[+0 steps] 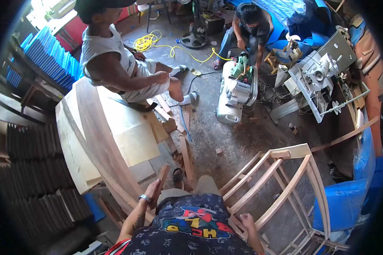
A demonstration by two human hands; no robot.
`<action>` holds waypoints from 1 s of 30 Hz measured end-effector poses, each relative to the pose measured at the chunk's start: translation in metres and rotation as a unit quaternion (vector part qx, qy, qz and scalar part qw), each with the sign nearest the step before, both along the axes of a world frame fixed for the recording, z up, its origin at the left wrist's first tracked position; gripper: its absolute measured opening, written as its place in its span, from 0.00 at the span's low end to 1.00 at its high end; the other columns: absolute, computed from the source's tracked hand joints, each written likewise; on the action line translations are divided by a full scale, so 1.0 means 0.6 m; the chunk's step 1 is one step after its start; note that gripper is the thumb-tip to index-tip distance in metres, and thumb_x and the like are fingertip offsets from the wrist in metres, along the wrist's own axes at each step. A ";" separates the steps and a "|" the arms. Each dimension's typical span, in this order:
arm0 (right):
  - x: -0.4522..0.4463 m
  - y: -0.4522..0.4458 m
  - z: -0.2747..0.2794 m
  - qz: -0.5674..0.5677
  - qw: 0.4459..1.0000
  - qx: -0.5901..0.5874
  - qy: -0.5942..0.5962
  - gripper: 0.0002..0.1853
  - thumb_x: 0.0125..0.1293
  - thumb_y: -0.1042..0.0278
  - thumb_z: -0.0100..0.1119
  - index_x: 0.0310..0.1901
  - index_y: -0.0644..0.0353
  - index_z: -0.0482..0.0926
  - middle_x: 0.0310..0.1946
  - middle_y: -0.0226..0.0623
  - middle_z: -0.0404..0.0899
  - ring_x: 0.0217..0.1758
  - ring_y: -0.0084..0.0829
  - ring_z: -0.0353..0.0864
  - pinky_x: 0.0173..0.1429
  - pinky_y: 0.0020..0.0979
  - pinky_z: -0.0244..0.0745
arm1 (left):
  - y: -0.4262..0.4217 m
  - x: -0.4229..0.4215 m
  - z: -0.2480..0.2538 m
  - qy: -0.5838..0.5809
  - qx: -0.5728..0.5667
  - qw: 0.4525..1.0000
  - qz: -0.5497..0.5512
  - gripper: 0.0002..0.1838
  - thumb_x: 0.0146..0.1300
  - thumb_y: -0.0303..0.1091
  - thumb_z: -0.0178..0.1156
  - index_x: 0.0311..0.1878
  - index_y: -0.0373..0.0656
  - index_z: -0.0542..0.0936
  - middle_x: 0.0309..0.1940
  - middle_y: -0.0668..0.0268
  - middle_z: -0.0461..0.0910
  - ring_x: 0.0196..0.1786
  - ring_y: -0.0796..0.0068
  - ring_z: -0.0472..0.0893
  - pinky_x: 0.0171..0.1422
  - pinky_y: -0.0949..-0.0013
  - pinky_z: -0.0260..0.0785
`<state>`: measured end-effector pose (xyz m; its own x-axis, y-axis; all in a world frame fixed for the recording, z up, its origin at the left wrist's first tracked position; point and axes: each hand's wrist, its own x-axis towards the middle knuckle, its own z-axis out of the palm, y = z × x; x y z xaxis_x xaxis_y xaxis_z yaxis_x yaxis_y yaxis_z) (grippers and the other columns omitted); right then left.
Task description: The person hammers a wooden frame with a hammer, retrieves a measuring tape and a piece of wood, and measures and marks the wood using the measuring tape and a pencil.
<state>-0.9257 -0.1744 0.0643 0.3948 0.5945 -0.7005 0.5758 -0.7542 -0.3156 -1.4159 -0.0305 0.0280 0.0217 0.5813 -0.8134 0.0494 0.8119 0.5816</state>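
Observation:
My left hand point(151, 190), with a watch on its wrist, is closed around a short wooden strip point(164, 173) that points up and away from me. On the right, my right hand point(247, 221) hangs low beside the wooden frame point(281, 191), its fingers curled. Whether it grips part of that frame or something small cannot be made out. The frame has curved rails and cross slats, and a small wood block point(281, 154) lies on its far end.
Left of me stands a pale panel-topped table point(134, 144) with a long curved board point(100, 127). A person point(110, 63) sits at its far edge. Another person point(253, 25) crouches over an air compressor point(238, 91). Yellow hose point(149, 42), wood scraps and machinery point(319, 76) lie around.

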 end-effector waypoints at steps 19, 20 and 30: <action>0.057 1.035 0.054 0.156 0.979 0.128 0.031 0.16 0.52 0.62 0.58 0.38 0.63 0.73 0.31 0.41 0.76 0.35 0.30 0.75 0.40 0.28 0.70 | 0.732 0.118 -0.025 -0.165 -0.042 0.977 0.130 0.24 0.60 0.56 0.38 0.36 0.43 0.70 0.25 0.67 0.72 0.25 0.77 0.69 0.31 0.72 0.64; 0.069 1.106 0.077 0.162 0.978 0.127 0.031 0.16 0.52 0.62 0.58 0.38 0.63 0.73 0.31 0.41 0.76 0.35 0.30 0.75 0.40 0.28 0.70 | 0.779 0.133 -0.045 -0.220 -0.042 0.960 0.168 0.25 0.59 0.56 0.39 0.35 0.42 0.71 0.23 0.66 0.72 0.23 0.76 0.70 0.28 0.72 0.64; 0.002 1.436 0.130 0.169 0.959 0.180 0.139 0.12 0.54 0.67 0.55 0.38 0.63 0.73 0.30 0.35 0.75 0.33 0.23 0.73 0.40 0.25 0.69 | 1.136 0.159 0.121 0.081 0.215 0.968 0.100 0.21 0.61 0.52 0.40 0.33 0.43 0.69 0.26 0.66 0.72 0.26 0.79 0.70 0.30 0.74 0.64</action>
<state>-0.9247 0.6873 0.1423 -0.0353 0.8792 -0.4751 0.6244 -0.3518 -0.6974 -1.3207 0.6513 0.1004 -0.2343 0.8464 -0.4782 0.0358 0.4990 0.8658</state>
